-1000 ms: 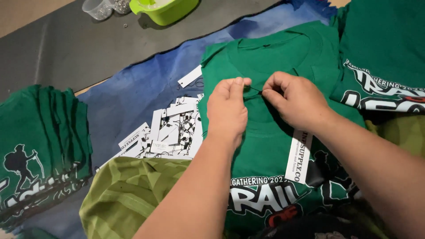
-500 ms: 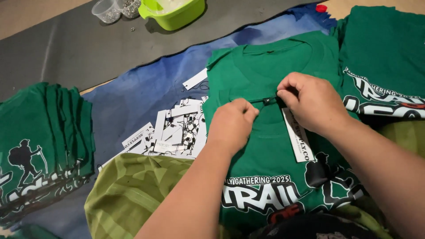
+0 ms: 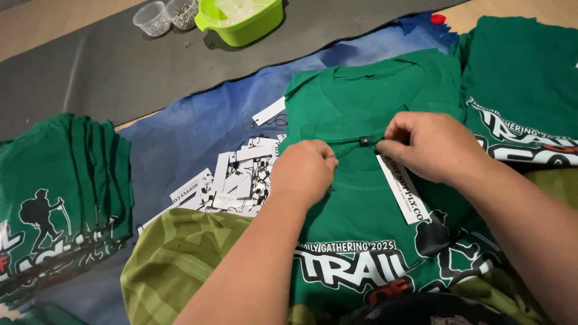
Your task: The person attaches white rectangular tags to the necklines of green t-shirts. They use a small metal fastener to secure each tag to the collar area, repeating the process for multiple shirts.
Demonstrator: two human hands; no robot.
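A green printed T-shirt (image 3: pixel 385 90) lies spread in front of me on a blue cloth. Both hands work at its collar. My left hand (image 3: pixel 304 171) is closed, pinching the collar fabric on the left. My right hand (image 3: pixel 430 144) pinches the collar at the right, beside a small black neck label (image 3: pixel 364 141). A long white paper hang tag (image 3: pixel 402 188) hangs down from under my right hand and lies on the shirt's chest.
A heap of loose white hang tags (image 3: pixel 232 177) lies left of the shirt. Folded green shirts are stacked at the left (image 3: pixel 57 192) and upper right (image 3: pixel 524 90). A lime green tub (image 3: pixel 244 24) and two small clear cups (image 3: pixel 152 18) stand on a grey mat. Olive fabric (image 3: pixel 180 259) lies near me.
My hands have shifted slightly down the shirt's collar and apart, exposing the black neck label between them. The white hang tag now lies out flat below my right hand.
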